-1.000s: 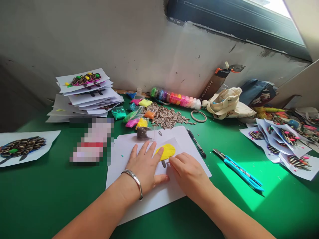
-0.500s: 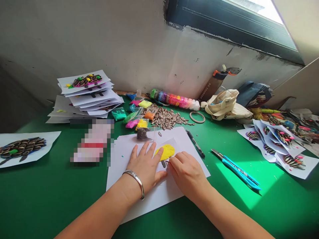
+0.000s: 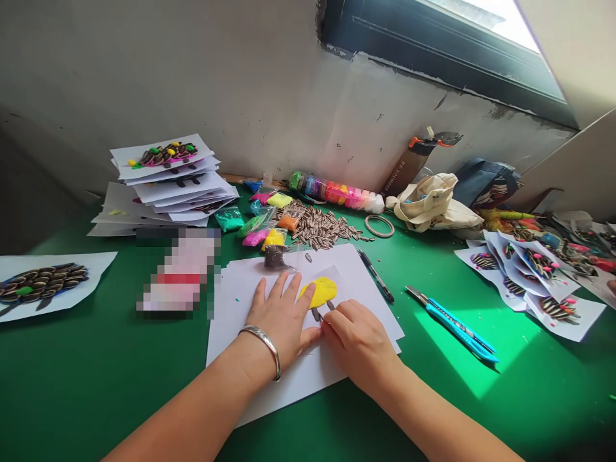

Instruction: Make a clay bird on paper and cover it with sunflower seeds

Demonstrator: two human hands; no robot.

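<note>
On the white paper (image 3: 283,407), the yellow clay oval (image 3: 323,292) is bearing two dark legs (image 3: 330,305), while the sunflower seeds (image 3: 321,226) are lying unused, far. The left hand (image 3: 278,316) is spreading wide, pressing paper, gripping nothing; the right hand (image 3: 359,339) is pinching closed, contents hidden. Compared with earlier, it is sitting nearer, exposing the right leg.

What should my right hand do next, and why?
Perhaps your right hand should gently press the rightmost dark strip: it juts from the yellow clay close to that hand, and your left hand lies spread on the white paper.
</note>
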